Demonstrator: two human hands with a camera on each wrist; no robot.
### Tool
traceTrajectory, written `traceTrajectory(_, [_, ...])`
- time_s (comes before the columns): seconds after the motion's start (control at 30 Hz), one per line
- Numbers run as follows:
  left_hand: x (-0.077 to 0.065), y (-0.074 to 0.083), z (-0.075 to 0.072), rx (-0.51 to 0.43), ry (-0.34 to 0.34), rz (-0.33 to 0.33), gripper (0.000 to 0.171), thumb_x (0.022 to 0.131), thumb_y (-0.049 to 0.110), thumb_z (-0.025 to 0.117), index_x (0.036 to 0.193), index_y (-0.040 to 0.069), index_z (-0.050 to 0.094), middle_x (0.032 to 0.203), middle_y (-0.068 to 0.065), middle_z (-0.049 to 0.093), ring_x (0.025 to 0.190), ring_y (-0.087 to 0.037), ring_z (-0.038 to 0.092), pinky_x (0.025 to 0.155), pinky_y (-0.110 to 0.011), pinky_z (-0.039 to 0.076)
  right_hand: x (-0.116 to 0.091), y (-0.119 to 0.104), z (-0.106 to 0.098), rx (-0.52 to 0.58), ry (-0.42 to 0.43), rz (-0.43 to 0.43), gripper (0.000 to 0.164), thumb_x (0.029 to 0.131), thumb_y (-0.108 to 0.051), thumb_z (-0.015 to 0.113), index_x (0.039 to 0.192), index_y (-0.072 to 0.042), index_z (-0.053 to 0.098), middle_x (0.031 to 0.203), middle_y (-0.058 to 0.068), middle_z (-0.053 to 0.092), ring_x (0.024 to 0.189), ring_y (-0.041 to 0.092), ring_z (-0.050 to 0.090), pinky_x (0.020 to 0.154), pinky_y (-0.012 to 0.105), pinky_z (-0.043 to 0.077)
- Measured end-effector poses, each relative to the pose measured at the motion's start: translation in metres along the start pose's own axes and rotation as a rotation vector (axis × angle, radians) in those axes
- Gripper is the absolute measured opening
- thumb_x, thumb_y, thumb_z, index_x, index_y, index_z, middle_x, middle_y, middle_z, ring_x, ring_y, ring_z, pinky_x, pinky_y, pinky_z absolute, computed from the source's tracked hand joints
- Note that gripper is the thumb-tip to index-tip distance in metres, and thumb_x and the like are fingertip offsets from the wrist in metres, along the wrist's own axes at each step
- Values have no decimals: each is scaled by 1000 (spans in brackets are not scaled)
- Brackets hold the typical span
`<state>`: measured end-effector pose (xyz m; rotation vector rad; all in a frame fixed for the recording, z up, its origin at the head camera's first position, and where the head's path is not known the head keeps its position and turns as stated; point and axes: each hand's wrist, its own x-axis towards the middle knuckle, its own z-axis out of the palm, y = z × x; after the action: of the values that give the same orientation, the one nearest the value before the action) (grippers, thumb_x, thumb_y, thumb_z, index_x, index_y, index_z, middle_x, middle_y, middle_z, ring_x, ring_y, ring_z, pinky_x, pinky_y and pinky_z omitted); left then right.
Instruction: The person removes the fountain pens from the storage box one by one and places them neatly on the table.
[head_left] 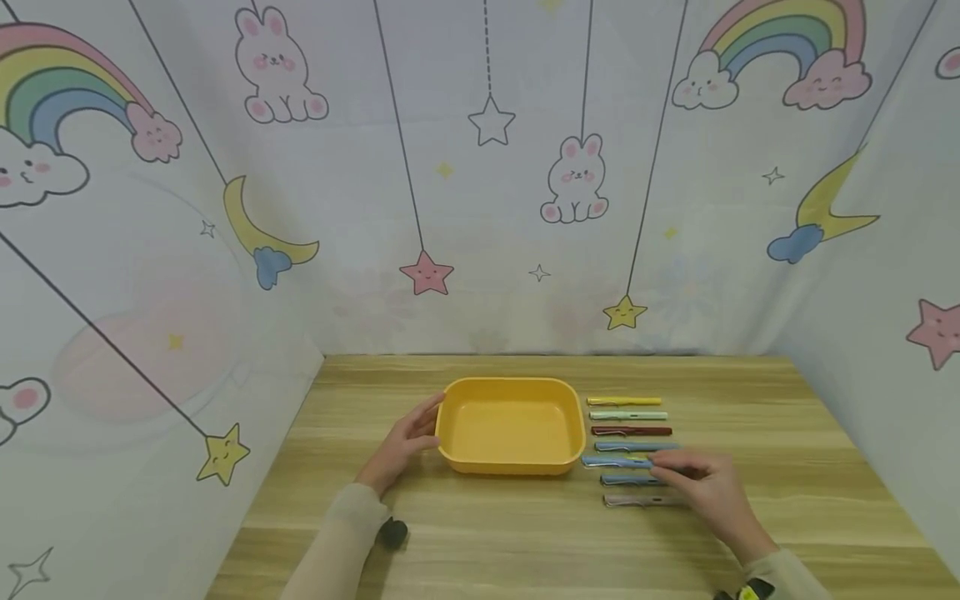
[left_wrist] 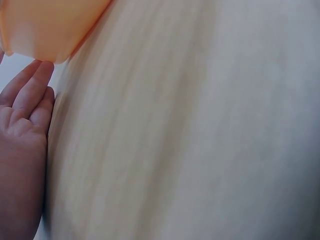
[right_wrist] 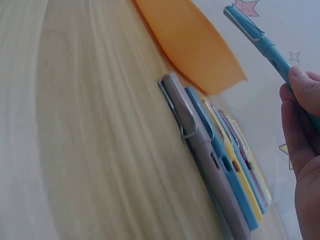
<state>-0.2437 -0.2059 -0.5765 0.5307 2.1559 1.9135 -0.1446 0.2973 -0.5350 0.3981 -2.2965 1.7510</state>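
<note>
My right hand [head_left: 708, 487] pinches a light blue pen [head_left: 617, 461] between thumb and fingers. In the right wrist view this blue pen [right_wrist: 265, 45] is raised above the others, its clip end pointing away from the hand. Below it lies a row of pens: a greyish-mauve pen [right_wrist: 202, 145] nearest, then a blue pen [right_wrist: 225, 162], a yellow pen [right_wrist: 245, 180] and several more. At the left end of a yellow-orange plastic tray [head_left: 510, 467], my left hand [head_left: 401, 450] touches the outer wall. Its fingers [left_wrist: 32, 92] look fairly straight against the tray.
Farther back in the row lie a yellow pen [head_left: 624, 402], a mint green pen [head_left: 628, 415] and a dark red pen [head_left: 632, 431], right of the tray. The wooden tabletop [head_left: 510, 542] meets printed cloth walls [head_left: 487, 317] at the back and sides.
</note>
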Motion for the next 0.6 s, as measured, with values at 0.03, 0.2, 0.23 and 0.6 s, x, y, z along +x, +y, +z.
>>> traceTrajectory(0.03, [0,0,0,-1,-2,1,74,99,13,71,164,24,38,167,-12,39,151,-34,42,116,-30,41,-3,0,-1,-23,7,6,12,86,6,80,97,6,80,107,15,80,98,3,75,80,21,61])
traceTrajectory(0.2, [0,0,0,-3,-5,6,75,99,13,71,164,22,37,168,-13,37,151,-36,41,116,-29,41,-14,2,-6,-77,37,16,11,83,8,82,94,5,81,103,16,80,95,2,75,78,21,61])
traceTrajectory(0.23, [0,1,0,-2,-4,7,75,99,12,71,165,22,37,168,-13,37,151,-36,40,116,-30,41,-16,2,-7,-86,37,5,11,83,9,82,93,6,81,101,14,80,94,2,75,77,21,61])
traceTrajectory(0.6, [0,2,1,6,1,-1,76,98,11,70,165,18,36,168,-16,36,151,-38,40,116,-30,41,-37,16,-17,-147,1,17,12,81,5,85,92,0,82,99,10,81,95,2,75,79,20,61])
